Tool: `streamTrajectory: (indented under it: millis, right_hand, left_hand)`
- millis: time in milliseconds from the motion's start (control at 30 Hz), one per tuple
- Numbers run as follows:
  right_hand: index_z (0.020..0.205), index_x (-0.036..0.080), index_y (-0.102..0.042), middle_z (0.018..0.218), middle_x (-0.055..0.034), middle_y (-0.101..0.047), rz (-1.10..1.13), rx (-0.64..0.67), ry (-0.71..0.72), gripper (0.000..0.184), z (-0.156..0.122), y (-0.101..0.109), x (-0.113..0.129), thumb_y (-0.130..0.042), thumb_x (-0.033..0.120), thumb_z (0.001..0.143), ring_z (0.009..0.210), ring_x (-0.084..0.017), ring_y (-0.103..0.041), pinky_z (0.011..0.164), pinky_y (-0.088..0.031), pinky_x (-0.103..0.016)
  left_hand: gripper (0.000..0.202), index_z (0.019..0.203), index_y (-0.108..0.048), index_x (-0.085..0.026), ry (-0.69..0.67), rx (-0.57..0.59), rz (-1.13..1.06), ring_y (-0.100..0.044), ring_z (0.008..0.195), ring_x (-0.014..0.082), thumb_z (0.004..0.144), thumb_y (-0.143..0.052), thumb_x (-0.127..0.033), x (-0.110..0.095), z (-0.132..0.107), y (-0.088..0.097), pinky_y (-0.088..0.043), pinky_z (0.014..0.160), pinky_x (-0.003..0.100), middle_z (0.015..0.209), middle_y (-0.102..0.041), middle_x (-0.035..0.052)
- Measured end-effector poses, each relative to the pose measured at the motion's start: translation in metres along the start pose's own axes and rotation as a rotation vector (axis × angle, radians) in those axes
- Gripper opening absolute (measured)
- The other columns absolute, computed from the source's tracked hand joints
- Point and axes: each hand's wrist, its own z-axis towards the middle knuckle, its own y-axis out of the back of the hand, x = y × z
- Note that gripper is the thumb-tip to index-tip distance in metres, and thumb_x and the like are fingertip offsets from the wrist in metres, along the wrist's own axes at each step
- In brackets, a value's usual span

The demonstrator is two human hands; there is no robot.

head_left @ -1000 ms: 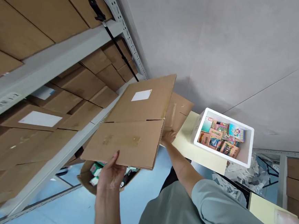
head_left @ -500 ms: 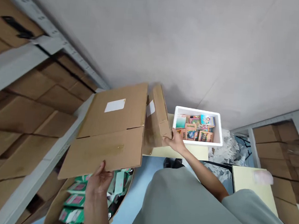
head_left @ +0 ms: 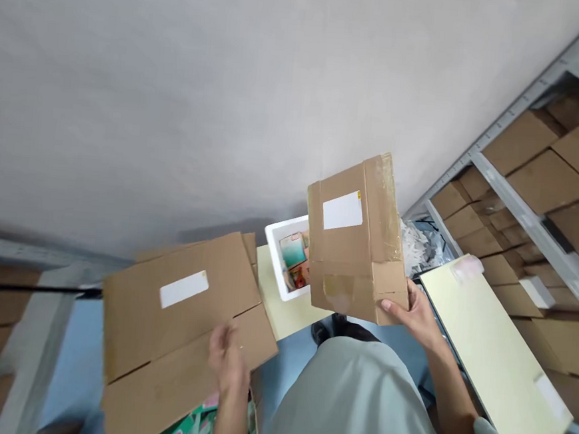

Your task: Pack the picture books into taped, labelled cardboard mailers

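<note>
My right hand (head_left: 415, 312) grips the lower right corner of a brown cardboard box (head_left: 339, 253), thumb on its front face. The box is tilted, with a white label and shiny tape along its right side. My left hand (head_left: 229, 359), a little blurred, is in front of a larger folded cardboard box (head_left: 175, 332) with a white label. Its fingers are loosely bent and apart, with nothing visible in them. Behind the held box, a white foam bin (head_left: 275, 242) is partly hidden; small colourful boxes (head_left: 294, 251) lie inside.
Under the large cardboard, green and pink packets (head_left: 192, 430) show in an open carton. A pale yellow table (head_left: 272, 309) supports the bin. Another pale table (head_left: 496, 354) stands at right, beside shelves of cartons (head_left: 548, 170). White shredded paper (head_left: 414, 250) lies behind.
The smaller box has moved right with my right hand and now faces me, covering part of the bin. My left hand has come off the large cardboard's lower edge. The view has turned right.
</note>
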Motion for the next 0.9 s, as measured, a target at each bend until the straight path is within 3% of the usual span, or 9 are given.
streamTrajectory:
  millis: [100, 233, 300, 367, 467, 567, 633, 767, 900]
  right_hand:
    - [0.118, 0.025, -0.065, 0.118, -0.0084, -0.080, -0.112, -0.117, 0.013, 0.051, -0.029, 0.039, -0.001, -0.085, 0.060, 0.087, 0.111, -0.029, -0.076, 0.091, -0.064, -0.039]
    - [0.090, 0.029, -0.053, 0.079, -0.0016, -0.070, -0.463, -0.289, -0.013, 0.035, -0.074, 0.096, -0.014, -0.073, 0.058, 0.095, 0.071, -0.023, -0.067, 0.061, -0.052, -0.032]
    - [0.091, 0.031, -0.049, 0.072, 0.0004, -0.067, -0.640, -0.392, -0.061, 0.029, -0.100, 0.124, -0.025, -0.065, 0.054, 0.099, 0.058, -0.022, -0.060, 0.056, -0.044, -0.033]
    - [0.096, 0.031, -0.047, 0.083, -0.0026, -0.076, -0.730, -0.469, -0.096, 0.020, -0.126, 0.151, -0.039, -0.057, 0.048, 0.102, 0.060, -0.025, -0.066, 0.058, -0.044, -0.035]
    - [0.096, 0.032, -0.041, 0.113, -0.0074, -0.084, -0.739, -0.520, -0.108, 0.013, -0.165, 0.193, -0.063, -0.048, 0.037, 0.105, 0.086, -0.030, -0.080, 0.067, -0.050, -0.037]
    - [0.095, 0.032, -0.038, 0.123, -0.0064, -0.084, -0.725, -0.571, -0.139, 0.011, -0.203, 0.243, -0.093, -0.046, 0.030, 0.103, 0.099, -0.029, -0.082, 0.072, -0.053, -0.037]
    - [0.097, 0.032, -0.040, 0.124, -0.0066, -0.084, -0.718, -0.627, -0.188, 0.009, -0.227, 0.282, -0.116, -0.047, 0.028, 0.102, 0.099, -0.029, -0.082, 0.073, -0.055, -0.036]
    - [0.100, 0.031, -0.043, 0.123, -0.0092, -0.083, -0.611, -0.724, -0.292, 0.007, -0.266, 0.355, -0.166, -0.049, 0.027, 0.100, 0.105, -0.030, -0.082, 0.081, -0.058, -0.039]
    - [0.100, 0.031, -0.045, 0.123, -0.0107, -0.082, -0.357, -0.821, -0.300, 0.009, -0.288, 0.407, -0.212, -0.052, 0.035, 0.102, 0.114, -0.030, -0.081, 0.093, -0.060, -0.043]
  left_hand:
    - [0.065, 0.141, -0.068, -0.023, -0.106, 0.321, -0.071, -0.060, 0.151, 0.0353, 0.089, -0.083, -0.060, -0.057, -0.016, -0.091, -0.042, 0.132, 0.053, 0.157, -0.066, 0.0175]
    - [0.075, 0.154, -0.061, -0.024, -0.349, 0.760, -0.099, -0.061, 0.150, 0.0355, 0.092, -0.082, -0.062, -0.135, -0.061, -0.196, -0.047, 0.129, 0.053, 0.161, -0.062, 0.0180]
    - [0.078, 0.160, -0.055, -0.027, -0.469, 0.902, -0.082, -0.056, 0.155, 0.0353, 0.096, -0.077, -0.064, -0.160, -0.090, -0.238, -0.047, 0.129, 0.052, 0.168, -0.055, 0.0171]
    - [0.083, 0.167, -0.046, -0.029, -0.554, 0.999, -0.046, -0.049, 0.161, 0.0355, 0.098, -0.073, -0.067, -0.167, -0.124, -0.280, -0.047, 0.129, 0.051, 0.175, -0.047, 0.0168]
    - [0.093, 0.172, -0.036, -0.028, -0.567, 1.092, 0.026, -0.048, 0.161, 0.0353, 0.096, -0.075, -0.067, -0.145, -0.181, -0.349, -0.045, 0.130, 0.053, 0.172, -0.048, 0.0198]
    - [0.097, 0.169, -0.037, -0.022, -0.491, 1.163, 0.134, -0.057, 0.153, 0.0352, 0.093, -0.080, -0.065, -0.096, -0.249, -0.419, -0.044, 0.130, 0.055, 0.161, -0.058, 0.0231]
    - [0.101, 0.167, -0.037, -0.019, -0.475, 1.212, 0.212, -0.055, 0.154, 0.0354, 0.089, -0.085, -0.062, -0.061, -0.296, -0.459, -0.045, 0.130, 0.054, 0.161, -0.056, 0.0239]
    - [0.103, 0.164, -0.036, -0.016, -0.456, 1.368, 0.325, -0.051, 0.156, 0.0362, 0.085, -0.090, -0.055, -0.002, -0.380, -0.517, -0.047, 0.129, 0.052, 0.162, -0.051, 0.0259]
    - [0.096, 0.161, -0.036, -0.018, -0.419, 1.488, 0.411, -0.049, 0.157, 0.0338, 0.085, -0.088, -0.048, 0.037, -0.436, -0.554, -0.045, 0.131, 0.051, 0.165, -0.046, 0.0244]
